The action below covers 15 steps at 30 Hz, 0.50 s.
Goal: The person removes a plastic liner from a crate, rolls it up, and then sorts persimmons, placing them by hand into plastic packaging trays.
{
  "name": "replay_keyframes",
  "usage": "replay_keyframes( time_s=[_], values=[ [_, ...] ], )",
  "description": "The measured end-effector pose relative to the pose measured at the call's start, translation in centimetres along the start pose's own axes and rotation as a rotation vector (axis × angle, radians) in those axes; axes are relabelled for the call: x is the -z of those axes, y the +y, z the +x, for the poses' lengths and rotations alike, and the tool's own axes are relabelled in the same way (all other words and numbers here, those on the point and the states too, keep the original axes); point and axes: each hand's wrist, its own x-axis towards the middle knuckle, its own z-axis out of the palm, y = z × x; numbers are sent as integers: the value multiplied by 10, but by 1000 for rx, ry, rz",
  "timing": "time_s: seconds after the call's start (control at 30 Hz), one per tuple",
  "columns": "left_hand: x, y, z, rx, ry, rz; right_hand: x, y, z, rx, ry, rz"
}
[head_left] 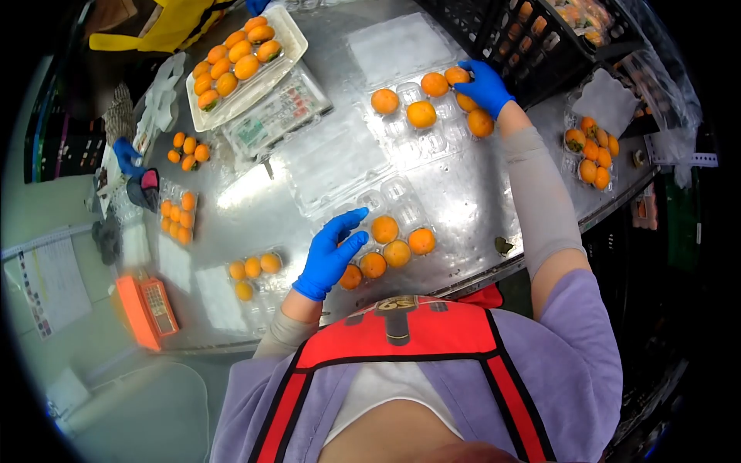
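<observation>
My right hand [486, 89], in a blue glove, reaches to the far clear plastic tray [432, 147]. Its fingers are closed around an orange persimmon [457, 75] at the tray's corner. Several more persimmons [421, 114] sit in that tray's cups, two of them just under the hand. Nearer to me, my left hand [332, 258], also blue-gloved, hovers with thumb and forefinger apart and nothing between them. Beside it is a second clear tray [394, 199]; several persimmons [397, 253] fill its near cups, and other cups hold none.
A white tray of persimmons [239, 50] rests on a scale [278, 112]. A black crate [525, 46] stands at the back right, a filled pack [593, 158] at the right. Left are more packs [177, 218], an orange scale [147, 309] and another person's gloved hand [127, 157].
</observation>
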Motion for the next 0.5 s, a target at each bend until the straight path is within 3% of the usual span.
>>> replay_keyframes(
  time_s=[0.1, 0.2, 0.33, 0.43, 0.5],
  values=[
    [0, -2, 2, -4, -4, 17, -6, 18, -3, 180, 53, 183],
    [-1, -3, 3, -6, -11, 23, -6, 15, -9, 317, 103, 71],
    [0, -6, 4, -13, -18, 21, -3, 15, -10, 278, 123, -18],
    [1, -6, 2, -7, -7, 36, 10, 17, -12, 223, -45, 155],
    [2, -6, 0, 0, -4, 33, 15, 15, -20, 223, 152, 191]
  ],
)
